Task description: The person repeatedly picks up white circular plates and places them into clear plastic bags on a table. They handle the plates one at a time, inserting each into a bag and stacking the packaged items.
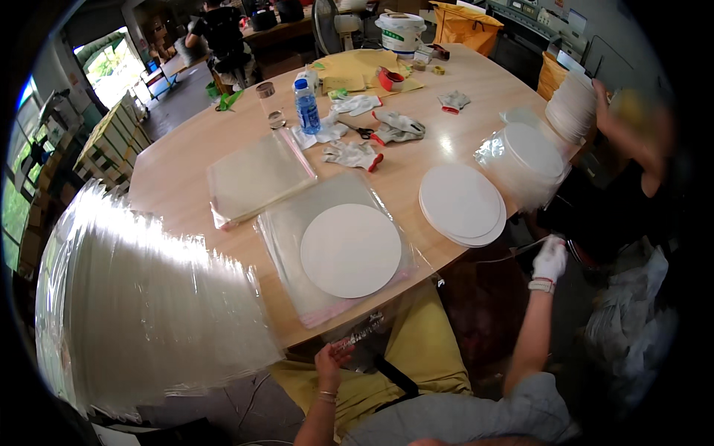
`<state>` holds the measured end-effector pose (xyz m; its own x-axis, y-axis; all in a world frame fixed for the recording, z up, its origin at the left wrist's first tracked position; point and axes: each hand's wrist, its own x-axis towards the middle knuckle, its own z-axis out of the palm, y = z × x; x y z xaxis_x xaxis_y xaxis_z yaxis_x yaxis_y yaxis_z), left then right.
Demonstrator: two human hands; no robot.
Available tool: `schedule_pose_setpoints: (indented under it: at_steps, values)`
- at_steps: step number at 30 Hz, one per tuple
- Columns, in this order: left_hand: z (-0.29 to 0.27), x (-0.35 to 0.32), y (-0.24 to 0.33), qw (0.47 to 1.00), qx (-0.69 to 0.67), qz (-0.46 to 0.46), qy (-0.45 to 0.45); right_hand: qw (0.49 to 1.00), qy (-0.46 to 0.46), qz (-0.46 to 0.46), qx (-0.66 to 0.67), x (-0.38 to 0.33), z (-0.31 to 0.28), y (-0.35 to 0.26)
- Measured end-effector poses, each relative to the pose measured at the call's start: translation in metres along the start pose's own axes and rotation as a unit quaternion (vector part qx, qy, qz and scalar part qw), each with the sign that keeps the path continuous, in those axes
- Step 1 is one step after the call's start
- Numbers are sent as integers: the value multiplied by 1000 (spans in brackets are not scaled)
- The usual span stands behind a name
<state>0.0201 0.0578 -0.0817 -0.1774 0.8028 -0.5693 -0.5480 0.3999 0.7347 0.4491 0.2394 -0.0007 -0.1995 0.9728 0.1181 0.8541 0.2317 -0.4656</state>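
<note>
Below the table's near edge, my bare left hand (332,364) is closed on crinkled clear plastic film (364,331) over my lap. My right hand (549,262), in a white glove, is to the right beyond the table edge with its fingers drawn together. A thin pale line runs leftward from it; what it holds is too small to make out. In front of me a white round disc (351,251) lies on a pile of flat clear plastic bags (290,273). A short stack of white discs (461,202) sits right of it, nearest my right hand.
Layered clear plastic sheets (156,305) bulge at the left. More flat bags (260,178), a water bottle (306,108), work gloves (353,154), and a red tape roll (389,79) are on the table. At right, another person's arm (632,134) is beside stacked discs (571,108).
</note>
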Motion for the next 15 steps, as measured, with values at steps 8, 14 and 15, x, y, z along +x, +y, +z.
schedule_pose_setpoints:
  at_steps: [8,14,15]
  values:
    - [-9,0,15,995,99,27,-8,994,-87,-27,-62,-72,77,68]
    - [-28,-2,31,944,279,176,29,872,127,-473,1,48,75,-78]
    - [-27,-4,33,865,406,284,84,868,57,-490,46,54,69,-80]
